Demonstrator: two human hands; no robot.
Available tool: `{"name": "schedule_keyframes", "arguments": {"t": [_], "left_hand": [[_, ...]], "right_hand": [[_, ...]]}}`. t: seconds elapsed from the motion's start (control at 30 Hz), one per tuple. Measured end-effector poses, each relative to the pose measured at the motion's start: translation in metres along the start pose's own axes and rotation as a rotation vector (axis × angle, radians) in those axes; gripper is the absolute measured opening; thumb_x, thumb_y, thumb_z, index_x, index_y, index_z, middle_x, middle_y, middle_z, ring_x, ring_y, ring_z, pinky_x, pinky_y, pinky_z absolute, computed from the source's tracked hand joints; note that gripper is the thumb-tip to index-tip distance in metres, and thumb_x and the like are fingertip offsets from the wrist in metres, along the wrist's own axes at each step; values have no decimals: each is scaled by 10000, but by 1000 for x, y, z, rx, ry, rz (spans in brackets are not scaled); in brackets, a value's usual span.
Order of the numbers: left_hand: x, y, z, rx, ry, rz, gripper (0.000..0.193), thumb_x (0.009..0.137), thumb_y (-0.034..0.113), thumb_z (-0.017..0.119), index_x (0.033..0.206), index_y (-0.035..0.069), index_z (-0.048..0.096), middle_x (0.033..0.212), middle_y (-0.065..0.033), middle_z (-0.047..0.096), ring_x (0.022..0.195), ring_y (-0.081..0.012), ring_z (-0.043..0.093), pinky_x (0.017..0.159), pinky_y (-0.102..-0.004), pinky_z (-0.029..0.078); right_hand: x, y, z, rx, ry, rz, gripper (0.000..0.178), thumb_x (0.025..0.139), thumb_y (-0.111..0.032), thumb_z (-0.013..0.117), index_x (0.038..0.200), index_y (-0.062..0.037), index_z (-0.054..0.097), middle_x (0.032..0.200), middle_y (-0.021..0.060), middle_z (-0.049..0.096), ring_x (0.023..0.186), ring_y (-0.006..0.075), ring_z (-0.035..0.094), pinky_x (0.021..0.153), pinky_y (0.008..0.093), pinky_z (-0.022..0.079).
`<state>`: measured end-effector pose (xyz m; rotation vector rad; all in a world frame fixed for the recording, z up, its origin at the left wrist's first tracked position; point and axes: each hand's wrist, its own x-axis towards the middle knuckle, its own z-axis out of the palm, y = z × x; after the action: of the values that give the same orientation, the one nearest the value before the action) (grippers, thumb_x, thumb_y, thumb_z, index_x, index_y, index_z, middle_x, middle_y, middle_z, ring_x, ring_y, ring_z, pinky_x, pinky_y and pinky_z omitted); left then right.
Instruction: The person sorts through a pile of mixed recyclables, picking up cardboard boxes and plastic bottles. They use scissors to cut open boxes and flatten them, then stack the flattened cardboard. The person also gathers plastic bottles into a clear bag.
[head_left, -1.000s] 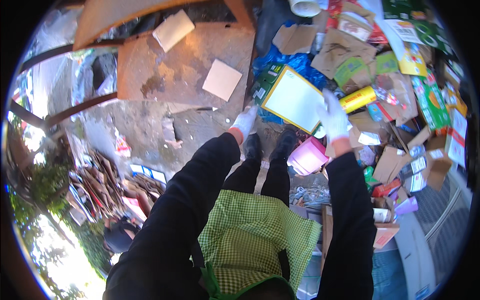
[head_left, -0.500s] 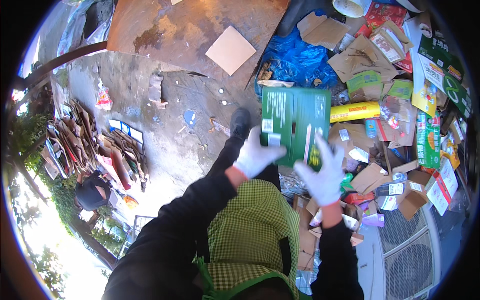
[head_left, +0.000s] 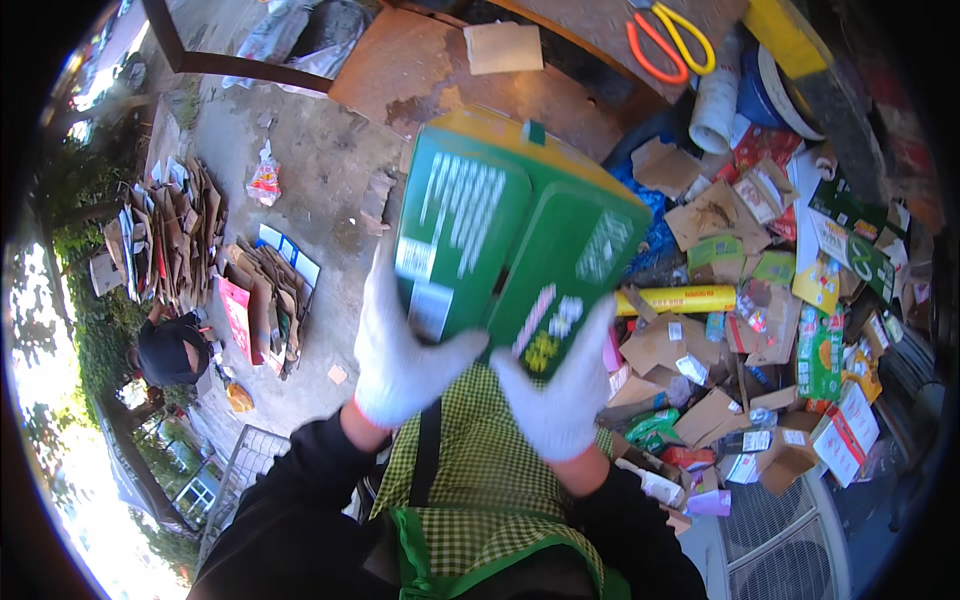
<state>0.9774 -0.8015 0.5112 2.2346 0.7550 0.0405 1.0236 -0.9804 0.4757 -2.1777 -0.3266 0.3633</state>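
Concrete [head_left: 330,255] below, hands [head_left: 405,365] [head_left: 562,395] astride carton [head_left: 528,235]

Smooth cardboard box [head_left: 535,245], matt cloth apron [head_left: 482,450], rusty metal sheet [head_left: 395,75].

A green box [head_left: 525,235] with a yellow side along its far edge is held up, tilted, between the left hand [head_left: 408,365] and the right hand [head_left: 560,385]. Its broad face, towards the viewer, has two panels meeting at a slanting seam with a small dark slot. White print and pale label patches mark it; a small green tab sticks up from the far edge.
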Motion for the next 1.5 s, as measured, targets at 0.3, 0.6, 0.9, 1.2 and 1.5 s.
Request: {"name": "schedule_keyframes", "arguments": {"t": [0.3,0.6,0.9,1.2,1.5], "left_hand": [[169,-53,4,156,-167,-254,1073,622,383,867,1405,-64,285,1221,-290,598,1136,-421,638,959,-436,527],[215,-35,-5,315,-171,-236,1394,637,616,827,1553,-125,83,1633,-298,160,1485,-389,314,1156,-460,343],[241,-8,22,758,-215,-229,1096,814,439,732,1576,-81,141,1613,-323,204,1403,-440,364,1075,-540,386],[273,-34,48,798,78,-446,620,1001,230,576,1523,19,316,1187,-171,570,1033,-306,669,812,-414,587],[279,-63,-16,-64,-582,-423,503,738,-137,592,1230,-37,630,1089,-134,737,937,-266,718,815,-363,576]], "right_hand": [[170,-11,65,145,-271,400,905,736,-299,842,1464,-4,393,1365,261,552,1254,417,562,1056,477,454],[216,-39,120,-621,291,-219,530,861,-188,637,1360,-18,576,1503,164,479,1332,483,440,1108,543,389],[206,-39,130,-384,284,-223,431,860,-132,654,1276,-21,656,1458,131,556,1414,439,390,1182,476,324],[217,-56,127,-387,292,-259,411,872,-176,629,1245,-9,670,1407,137,583,1371,447,435,1134,491,390],[225,8,70,-484,176,-198,782,787,-300,756,1459,-29,461,1505,263,421,1237,460,525,1008,472,484]]}}
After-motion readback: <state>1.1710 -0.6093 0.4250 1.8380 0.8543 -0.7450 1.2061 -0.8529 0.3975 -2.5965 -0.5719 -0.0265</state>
